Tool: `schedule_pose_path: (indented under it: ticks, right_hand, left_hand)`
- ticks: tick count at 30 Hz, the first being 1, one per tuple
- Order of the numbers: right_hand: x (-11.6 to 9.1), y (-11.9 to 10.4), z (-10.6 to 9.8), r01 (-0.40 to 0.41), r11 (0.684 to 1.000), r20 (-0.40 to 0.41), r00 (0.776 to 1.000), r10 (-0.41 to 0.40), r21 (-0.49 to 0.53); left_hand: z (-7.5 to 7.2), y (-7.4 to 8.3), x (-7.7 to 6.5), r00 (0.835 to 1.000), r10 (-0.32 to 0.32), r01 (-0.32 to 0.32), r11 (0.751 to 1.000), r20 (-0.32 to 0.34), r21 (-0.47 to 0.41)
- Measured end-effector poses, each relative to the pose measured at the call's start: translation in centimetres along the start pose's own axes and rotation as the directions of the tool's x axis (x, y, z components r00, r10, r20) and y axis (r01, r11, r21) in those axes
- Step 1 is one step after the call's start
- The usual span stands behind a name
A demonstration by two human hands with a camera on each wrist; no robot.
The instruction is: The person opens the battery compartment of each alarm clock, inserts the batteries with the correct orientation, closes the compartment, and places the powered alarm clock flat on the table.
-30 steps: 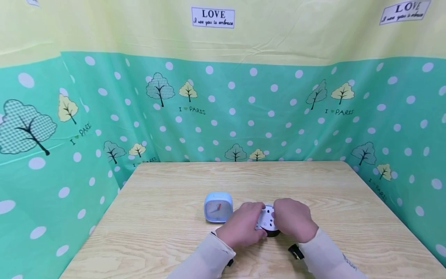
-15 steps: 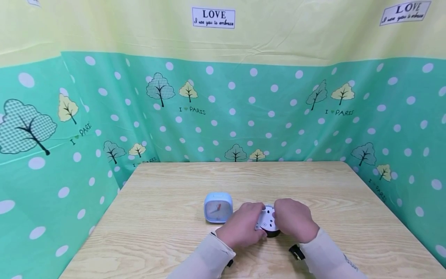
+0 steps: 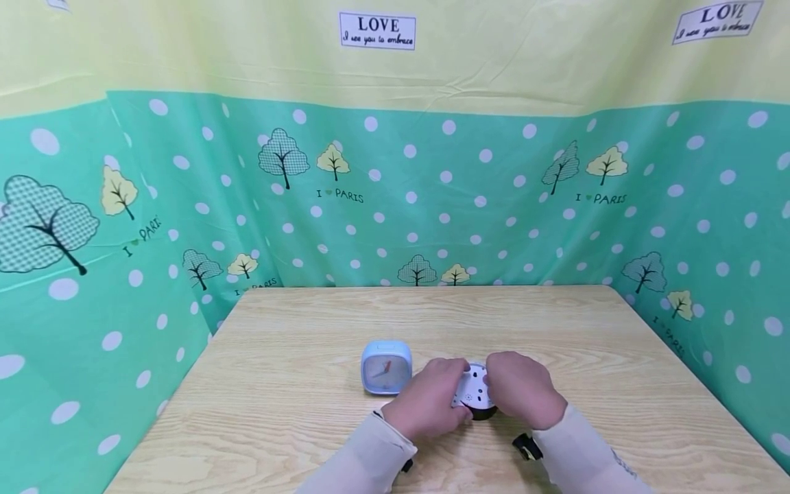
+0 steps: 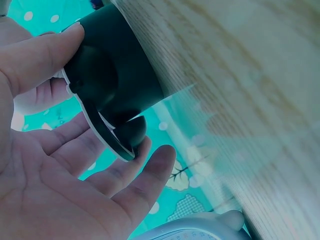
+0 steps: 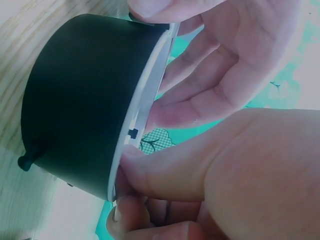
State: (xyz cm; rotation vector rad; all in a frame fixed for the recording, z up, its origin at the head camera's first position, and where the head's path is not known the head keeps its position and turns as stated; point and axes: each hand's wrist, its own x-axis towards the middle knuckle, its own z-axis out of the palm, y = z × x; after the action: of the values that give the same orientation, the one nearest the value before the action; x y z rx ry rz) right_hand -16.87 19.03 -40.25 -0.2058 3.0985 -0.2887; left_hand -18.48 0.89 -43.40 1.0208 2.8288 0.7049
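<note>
Both hands are on the round black-and-white device [image 3: 472, 392] here, down on the table [image 3: 271, 384], its white face mostly covered. The left hand [image 3: 431, 401] spans it, thumb and fingers gripping its edges. The right hand [image 3: 523, 388] pinches the rim between thumb and fingers; from the head view its fingertips are hidden. The blue clock [image 3: 387, 368] stands just beside the left hand, cut off in the left wrist view.

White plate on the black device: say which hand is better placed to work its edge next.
Probably the right hand: it pinches at the edge of the white plate; the left hand spans the black device, seemingly steadying it.
</note>
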Motion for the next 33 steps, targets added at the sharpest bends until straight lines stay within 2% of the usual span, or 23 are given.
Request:
schedule_pose_path:
  ticks: [13, 24, 33]
  right_hand:
    - [0.12, 0.04, -0.19, -0.002, 1.0, 0.029, 1.0, 0.002, 0.0]
    - [0.13, 0.2, -0.17, -0.01, 1.0, 0.049, 0.999, 0.011, -0.016]
    - [0.18, 0.26, -0.19, 0.005, 1.0, 0.029, 1.0, -0.004, -0.019]
  left_hand:
    - [-0.03, -0.06, -0.03, 1.0, -0.007, 0.007, 1.0, 0.005, 0.007]
    - [0.11, -0.12, 0.04, 1.0, 0.013, -0.013, 0.999, -0.011, 0.037]
    - [0.1, -0.09, 0.02, 1.0, 0.02, -0.019, 0.999, -0.01, 0.03]
